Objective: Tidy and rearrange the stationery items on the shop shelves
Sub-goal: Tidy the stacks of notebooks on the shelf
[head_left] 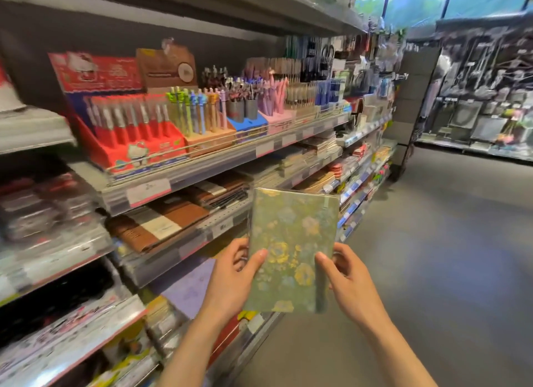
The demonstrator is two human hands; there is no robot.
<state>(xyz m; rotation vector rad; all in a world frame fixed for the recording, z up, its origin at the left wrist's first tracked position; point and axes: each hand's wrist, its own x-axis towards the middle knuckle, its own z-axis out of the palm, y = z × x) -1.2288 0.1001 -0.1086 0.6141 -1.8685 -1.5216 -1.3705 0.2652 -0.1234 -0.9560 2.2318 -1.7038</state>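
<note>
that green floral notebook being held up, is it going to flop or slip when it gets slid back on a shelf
The green floral notebook probably stays stiff: it stands flat and upright though the left hand and right hand grip only its lower edges. Its cover shows a slight sheen, maybe a wrapper, so it could slide a little. It looks thin, so likely light.

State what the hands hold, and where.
A floral notebook: left hand grips its lower left edge, right hand its lower right edge.

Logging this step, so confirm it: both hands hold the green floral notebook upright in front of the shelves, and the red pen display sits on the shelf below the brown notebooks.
One error: in the head view the red pen display sits on the shelf above the brown notebooks, not below. The left hand and right hand do hold the green floral notebook upright.
</note>
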